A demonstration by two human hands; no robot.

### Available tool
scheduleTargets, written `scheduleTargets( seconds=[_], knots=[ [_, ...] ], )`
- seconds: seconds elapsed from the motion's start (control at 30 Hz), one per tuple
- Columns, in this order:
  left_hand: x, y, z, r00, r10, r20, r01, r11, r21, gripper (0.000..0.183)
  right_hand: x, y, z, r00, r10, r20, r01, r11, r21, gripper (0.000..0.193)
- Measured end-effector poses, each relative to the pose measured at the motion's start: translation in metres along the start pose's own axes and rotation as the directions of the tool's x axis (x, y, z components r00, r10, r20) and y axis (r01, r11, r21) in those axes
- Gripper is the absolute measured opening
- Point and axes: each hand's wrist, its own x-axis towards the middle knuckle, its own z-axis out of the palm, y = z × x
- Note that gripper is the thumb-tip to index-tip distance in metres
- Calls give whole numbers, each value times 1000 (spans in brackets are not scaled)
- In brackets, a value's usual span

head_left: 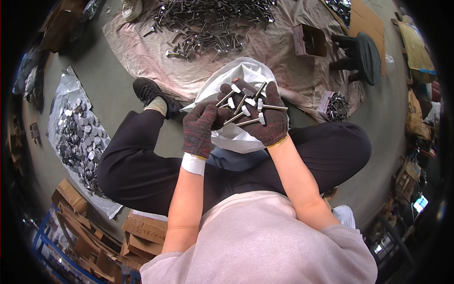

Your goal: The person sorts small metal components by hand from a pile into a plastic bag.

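the fingers of the right hand (274, 127), gloved in dark red knit, spread beneath silver t-shaped metal pieces (245, 110) lying loose on the palm. the gloved left hand (198, 128) curls beside them; whether it pinches one cannot be told. keeping the upturned palm level and cupped should prevent spills over the white woven plastic sack (257, 71).
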Motion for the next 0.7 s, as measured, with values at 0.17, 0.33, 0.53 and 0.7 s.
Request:
scheduleTargets(
  seconds=[0.17, 0.33, 0.53, 0.7],
  knots=[
    [-1, -1, 2, 997, -66, -35, 65, 997, -34, 21, -2, -1, 0, 1000, 4, 8, -4, 999, -39, 81],
    [-1, -1, 2, 997, -78, -28, 77, 997, -25, 24, -3, -1, -3, 999, -3, -32, 2, 1000, -24, 81],
    [-4, 0, 1, 996, -86, 26, 86, 996, -27, 26, -5, 0, -5, 1000, -25, -18, 23, 997, -74, 81],
    [-4, -2, 1, 990, -137, 15, 138, 988, -70, 27, -6, 0, -4, 1000, -23, -18, 21, 996, -90, 80]
  ],
)
